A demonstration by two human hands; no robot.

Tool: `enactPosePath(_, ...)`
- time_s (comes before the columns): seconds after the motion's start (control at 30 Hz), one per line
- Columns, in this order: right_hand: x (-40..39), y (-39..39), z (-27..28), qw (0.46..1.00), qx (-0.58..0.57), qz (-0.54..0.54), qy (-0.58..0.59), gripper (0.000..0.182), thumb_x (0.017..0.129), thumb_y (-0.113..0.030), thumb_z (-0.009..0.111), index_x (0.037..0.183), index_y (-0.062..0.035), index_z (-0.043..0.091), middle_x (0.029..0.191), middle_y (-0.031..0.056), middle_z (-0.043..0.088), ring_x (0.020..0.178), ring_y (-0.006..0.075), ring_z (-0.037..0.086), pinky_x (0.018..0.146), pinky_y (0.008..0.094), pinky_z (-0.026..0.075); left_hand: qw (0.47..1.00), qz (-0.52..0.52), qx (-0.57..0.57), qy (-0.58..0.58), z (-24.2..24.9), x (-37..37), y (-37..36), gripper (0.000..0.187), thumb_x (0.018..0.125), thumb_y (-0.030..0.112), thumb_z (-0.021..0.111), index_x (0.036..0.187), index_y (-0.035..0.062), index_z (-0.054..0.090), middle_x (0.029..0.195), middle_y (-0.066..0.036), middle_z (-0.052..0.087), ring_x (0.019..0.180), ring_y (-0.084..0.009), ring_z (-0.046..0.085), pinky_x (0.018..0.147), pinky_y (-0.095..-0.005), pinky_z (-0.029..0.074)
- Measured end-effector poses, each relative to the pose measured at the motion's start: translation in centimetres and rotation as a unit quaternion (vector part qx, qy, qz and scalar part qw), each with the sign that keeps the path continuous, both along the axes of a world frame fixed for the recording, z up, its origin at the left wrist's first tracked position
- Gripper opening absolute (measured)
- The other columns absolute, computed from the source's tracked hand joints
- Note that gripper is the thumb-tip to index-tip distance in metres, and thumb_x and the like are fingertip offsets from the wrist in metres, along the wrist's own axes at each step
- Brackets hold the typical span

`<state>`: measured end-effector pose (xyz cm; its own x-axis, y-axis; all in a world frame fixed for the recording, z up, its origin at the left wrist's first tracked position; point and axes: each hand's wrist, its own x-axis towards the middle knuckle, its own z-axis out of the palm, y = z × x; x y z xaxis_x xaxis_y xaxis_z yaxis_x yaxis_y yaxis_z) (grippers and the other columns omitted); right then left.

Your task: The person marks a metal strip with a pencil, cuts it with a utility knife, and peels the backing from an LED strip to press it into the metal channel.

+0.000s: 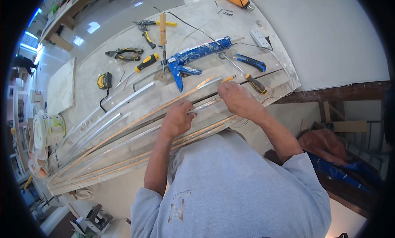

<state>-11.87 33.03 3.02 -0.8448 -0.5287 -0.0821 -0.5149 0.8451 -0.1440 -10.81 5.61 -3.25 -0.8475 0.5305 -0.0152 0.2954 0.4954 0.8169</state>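
Observation:
My left hand (178, 119) is closed around a thin, pale metal strip (204, 106) that runs lengthwise along the near part of the worktable (103, 127). Farther right, my right hand (239, 99) is bent in a pinch by the upper end of this strip; whatever lies between its fingertips is hidden. An orange-edged strip (144, 117) lies just beyond my left hand, and a pencil (228, 78) is above my right fingers. To the right of that hand rests a screwdriver (256, 84) with a dark and orange handle.
Beyond my hands lie a blue caulking gun (199, 53), a utility knife (251, 62), pliers (124, 54), a yellow-black screwdriver (147, 62) and a tape measure (104, 81). A corded power strip (260, 38) sits near the right edge. A bucket (49, 128) stands at left.

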Motion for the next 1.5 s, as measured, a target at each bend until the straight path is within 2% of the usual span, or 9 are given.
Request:
enactPosePath(0.23, 1.9, 0.7, 0.6, 1.000, -0.004, -0.015, -0.017, 0.016, 0.091, -0.005, 0.060, 0.105, 0.0030, 0.057, 0.109, 0.0181, 0.058, 0.104, 0.0344, 0.066, 0.079, 0.0469, 0.062, 0.997, 0.042, -0.037, 0.046, 0.0, 1.2, 1.0, 0.023, 0.084, 0.007, 0.078, 0.097, 0.0012, 0.061, 0.099, -0.018, 0.064, 0.098, -0.0431, 0.065, 0.081, -0.0512, 0.051)
enactPosePath(0.4, 2.8, 1.3, -0.9, 0.988, -0.152, -0.034, 0.021, 0.016, 0.090, -0.005, 0.064, 0.106, -0.0015, 0.060, 0.111, 0.0157, 0.057, 0.111, 0.0367, 0.061, 0.086, 0.0496, 0.058, 0.998, 0.046, -0.040, 0.029, 0.4, 1.4, 1.1, 0.020, 0.085, 0.008, 0.077, 0.096, 0.0015, 0.061, 0.098, -0.017, 0.063, 0.096, -0.0433, 0.064, 0.081, -0.0515, 0.051)
enactPosePath(0.6, 2.8, 1.1, -1.9, 0.988, -0.145, -0.044, 0.034, 0.018, 0.086, -0.003, 0.066, 0.104, -0.0028, 0.062, 0.108, 0.0147, 0.059, 0.109, 0.0367, 0.062, 0.084, 0.0506, 0.057, 0.995, 0.074, -0.028, 0.055, 2.2, 2.2, 2.5, 0.021, 0.088, 0.018, 0.078, 0.103, 0.0070, 0.069, 0.101, -0.013, 0.068, 0.093, -0.0384, 0.069, 0.077, -0.0500, 0.054)
enactPosePath(0.67, 3.1, 0.8, -1.9, 0.990, -0.126, -0.056, 0.021, 0.017, 0.085, -0.002, 0.065, 0.102, -0.0026, 0.061, 0.106, 0.0145, 0.059, 0.108, 0.0366, 0.062, 0.084, 0.0507, 0.057, 0.989, 0.080, -0.100, 0.078, 1.3, 2.2, 3.2, 0.019, 0.091, 0.027, 0.078, 0.101, 0.0117, 0.074, 0.097, -0.008, 0.070, 0.087, -0.0350, 0.072, 0.072, -0.0483, 0.055)
enactPosePath(0.93, 3.0, 1.4, -1.4, 0.992, -0.086, -0.097, -0.001, 0.018, 0.079, 0.002, 0.065, 0.096, -0.0019, 0.060, 0.105, 0.0147, 0.060, 0.108, 0.0368, 0.064, 0.082, 0.0511, 0.058, 0.983, 0.084, -0.123, 0.110, 0.1, 2.6, 3.7, 0.019, 0.096, 0.033, 0.072, 0.095, 0.0141, 0.072, 0.090, -0.007, 0.070, 0.081, -0.0343, 0.071, 0.071, -0.0484, 0.054)
enactPosePath(1.13, 1.8, 3.6, -2.2, 0.991, -0.116, -0.047, 0.052, 0.023, 0.074, 0.002, 0.068, 0.096, 0.0007, 0.063, 0.108, 0.0186, 0.062, 0.112, 0.0399, 0.061, 0.095, 0.0514, 0.054, 0.979, 0.096, -0.120, 0.134, -0.3, 2.7, 3.5, 0.016, 0.094, 0.031, 0.076, 0.094, 0.0150, 0.073, 0.090, -0.005, 0.072, 0.079, -0.0328, 0.071, 0.069, -0.0460, 0.054)
enactPosePath(1.33, 1.7, 4.3, -2.8, 0.995, -0.072, -0.062, -0.025, 0.032, 0.070, 0.000, 0.069, 0.102, 0.0021, 0.065, 0.113, 0.0185, 0.063, 0.116, 0.0386, 0.060, 0.099, 0.0479, 0.050, 0.978, 0.096, -0.111, 0.146, -0.4, 3.1, 3.6, 0.016, 0.093, 0.030, 0.077, 0.093, 0.0148, 0.072, 0.088, -0.005, 0.071, 0.078, -0.0327, 0.071, 0.069, -0.0460, 0.054)
enactPosePath(1.4, 2.3, 3.5, -2.5, 0.992, -0.110, -0.037, 0.037, 0.036, 0.070, 0.002, 0.067, 0.106, 0.0023, 0.064, 0.117, 0.0179, 0.061, 0.121, 0.0387, 0.057, 0.105, 0.0499, 0.045, 0.979, 0.098, -0.105, 0.147, -0.4, 2.9, 3.7, 0.016, 0.094, 0.030, 0.075, 0.092, 0.0149, 0.070, 0.087, -0.006, 0.069, 0.078, -0.0332, 0.070, 0.070, -0.0471, 0.053)
enactPosePath(1.5, 2.8, 2.7, -2.2, 0.988, -0.144, -0.036, 0.053, 0.021, 0.077, 0.006, 0.063, 0.095, 0.0004, 0.055, 0.122, 0.0186, 0.062, 0.129, 0.0416, 0.056, 0.109, 0.0557, 0.042, 0.979, 0.097, -0.110, 0.143, -0.4, 2.9, 3.7, 0.016, 0.093, 0.029, 0.075, 0.091, 0.0144, 0.070, 0.086, -0.006, 0.068, 0.078, -0.0324, 0.069, 0.070, -0.0462, 0.053)
